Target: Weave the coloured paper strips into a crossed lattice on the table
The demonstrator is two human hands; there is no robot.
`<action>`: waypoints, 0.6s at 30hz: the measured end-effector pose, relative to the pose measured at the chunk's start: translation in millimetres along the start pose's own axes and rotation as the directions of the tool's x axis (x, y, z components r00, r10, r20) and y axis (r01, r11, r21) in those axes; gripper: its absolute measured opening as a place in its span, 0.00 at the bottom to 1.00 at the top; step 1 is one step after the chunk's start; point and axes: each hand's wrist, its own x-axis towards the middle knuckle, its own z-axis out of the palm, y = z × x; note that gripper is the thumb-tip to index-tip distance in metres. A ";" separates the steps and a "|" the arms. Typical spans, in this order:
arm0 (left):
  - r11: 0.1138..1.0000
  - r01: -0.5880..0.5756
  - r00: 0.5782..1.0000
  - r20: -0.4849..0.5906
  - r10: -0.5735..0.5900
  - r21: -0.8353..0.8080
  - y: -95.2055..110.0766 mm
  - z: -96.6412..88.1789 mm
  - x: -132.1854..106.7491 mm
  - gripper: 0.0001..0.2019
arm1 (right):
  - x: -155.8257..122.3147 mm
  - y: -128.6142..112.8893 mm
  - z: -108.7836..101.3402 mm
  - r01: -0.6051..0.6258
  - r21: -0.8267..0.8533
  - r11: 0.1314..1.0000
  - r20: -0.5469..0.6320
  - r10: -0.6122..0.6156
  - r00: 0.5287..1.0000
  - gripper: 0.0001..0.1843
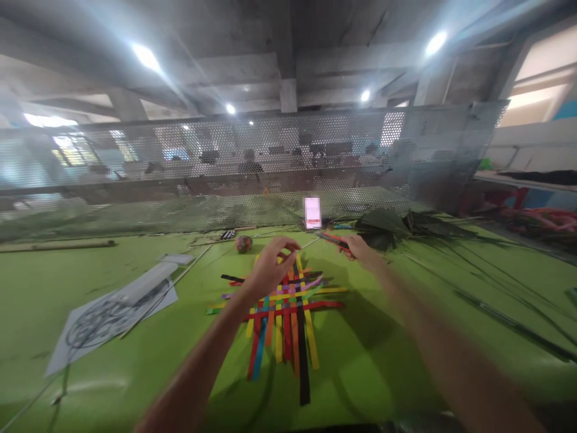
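A mat of woven coloured paper strips lies on the green table in front of me. My left hand hovers over its far end with fingers curled in a pinch; what they hold, if anything, I cannot make out. To the right, past the mat, my right hand is closed on a red-and-dark tool, maybe scissors, that points left.
A sheet with a drawn pattern lies at the left. A small multicoloured ball and a lit phone stand further back, dark green leaves to the right. A perforated metal screen closes the far edge.
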 end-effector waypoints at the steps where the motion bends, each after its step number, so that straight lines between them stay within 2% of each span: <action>1: 0.996 0.085 0.995 0.053 -0.084 -0.012 -14.9 4.5 12.4 0.09 | -2.1 -8.5 1.3 -0.013 0.067 0.998 0.057 0.009 0.998 0.27; 4: 0.967 0.250 0.965 0.096 -0.245 -0.043 -52.7 16.0 31.1 0.22 | -8.5 -32.8 3.9 -0.089 0.244 0.966 0.189 0.043 0.981 0.25; 8: 0.880 0.388 0.918 0.197 -0.344 -0.273 -77.8 19.3 25.3 0.32 | -15.4 -52.3 4.6 -0.172 0.400 0.900 0.285 0.056 0.957 0.22; 11: 0.788 0.431 0.900 0.272 -0.341 -0.440 -82.3 18.0 14.8 0.32 | -20.6 -58.2 7.4 -0.236 0.497 0.835 0.371 0.041 0.928 0.18; 15: 0.776 0.441 0.896 0.174 -0.407 -0.451 -85.5 20.7 10.3 0.22 | -25.7 -61.6 15.4 -0.251 0.448 0.858 0.469 0.013 0.883 0.17; 18: 0.802 0.431 0.898 0.108 -0.427 -0.414 -90.6 21.3 11.8 0.21 | -26.8 -62.1 19.9 -0.234 0.465 0.854 0.496 -0.033 0.868 0.17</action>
